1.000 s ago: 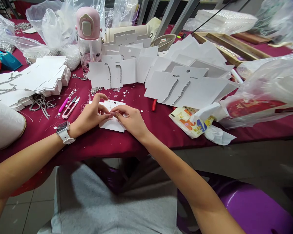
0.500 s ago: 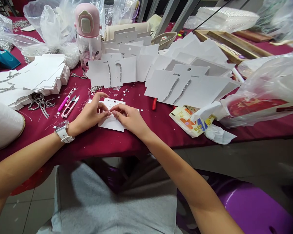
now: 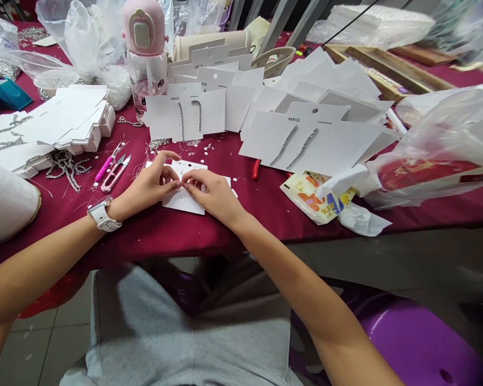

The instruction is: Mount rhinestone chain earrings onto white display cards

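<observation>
A white earring card (image 3: 184,202) lies on the dark red cloth near the table's front edge. Over its left side, my left hand (image 3: 156,181) is closed, thumb and fingers pinched together; a white watch is on that wrist. My right hand (image 3: 213,194) meets it fingertip to fingertip over the middle of the card, also pinched. What the fingertips hold is too small and covered to make out. Pink thread snips (image 3: 116,174) and a bright pink seam ripper (image 3: 104,168) rest to the left of my hands.
Finished earring cards (image 3: 298,139) with silver rhinestone strands lean in rows behind. At left are a stack of white cards (image 3: 70,115) and rhinestone chains (image 3: 68,170). A pink-lidded bottle (image 3: 145,32), a tissue pack (image 3: 310,199) and a plastic bag (image 3: 438,145) stand around.
My hands stay pinched together over the card, with barely any shift of the fingers. The view has tilted slightly.
</observation>
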The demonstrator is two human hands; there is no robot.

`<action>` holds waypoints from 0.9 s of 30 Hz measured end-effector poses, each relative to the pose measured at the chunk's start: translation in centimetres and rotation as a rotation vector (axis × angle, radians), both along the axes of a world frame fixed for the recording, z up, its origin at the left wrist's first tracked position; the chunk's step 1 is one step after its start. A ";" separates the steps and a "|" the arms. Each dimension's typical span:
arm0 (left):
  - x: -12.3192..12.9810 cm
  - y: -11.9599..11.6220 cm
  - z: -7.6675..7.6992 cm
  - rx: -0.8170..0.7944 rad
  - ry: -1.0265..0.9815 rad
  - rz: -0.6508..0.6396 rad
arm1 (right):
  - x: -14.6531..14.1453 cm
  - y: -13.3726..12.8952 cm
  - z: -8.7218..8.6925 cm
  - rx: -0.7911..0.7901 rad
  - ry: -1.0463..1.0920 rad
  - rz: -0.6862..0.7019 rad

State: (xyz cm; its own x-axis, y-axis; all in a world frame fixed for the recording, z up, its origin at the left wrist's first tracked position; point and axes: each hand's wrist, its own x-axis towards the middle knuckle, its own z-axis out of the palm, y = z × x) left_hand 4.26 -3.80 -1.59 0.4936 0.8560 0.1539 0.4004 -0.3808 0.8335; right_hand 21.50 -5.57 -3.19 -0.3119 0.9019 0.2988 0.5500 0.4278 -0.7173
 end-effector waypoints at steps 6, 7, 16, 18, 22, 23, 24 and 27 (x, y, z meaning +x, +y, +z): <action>0.0 -0.2 0.1 0.062 0.037 0.004 | -0.1 -0.2 0.4 -0.013 -0.006 -0.011; 0.0 -0.2 0.1 0.063 0.042 0.004 | -0.1 -0.3 0.5 -0.018 -0.005 -0.014; -0.2 -0.3 0.4 0.111 0.122 0.046 | -0.1 -0.2 0.3 0.009 -0.009 -0.047; -0.2 -0.4 0.5 0.102 0.116 0.053 | -0.1 -0.4 0.1 0.057 -0.019 -0.074; -0.2 -0.4 0.5 0.055 0.092 0.064 | -0.3 -0.8 0.0 0.119 -0.057 -0.054; -0.2 -0.4 0.4 0.038 0.082 0.065 | -0.3 -0.9 -0.1 0.123 -0.068 -0.043; -0.2 -0.4 0.4 0.021 0.071 0.068 | -0.4 -0.9 -0.1 0.124 -0.077 -0.037; -0.3 -0.3 0.2 -0.025 0.045 0.073 | -0.7 -1.1 -0.1 0.105 -0.087 -0.045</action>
State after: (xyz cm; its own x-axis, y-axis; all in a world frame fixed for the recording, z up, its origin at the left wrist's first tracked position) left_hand 3.99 -4.10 -1.38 0.4355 0.8933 0.1110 0.4634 -0.3281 0.8232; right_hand 20.84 -6.62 -3.32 -0.3007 0.8808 0.3658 0.6285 0.4715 -0.6187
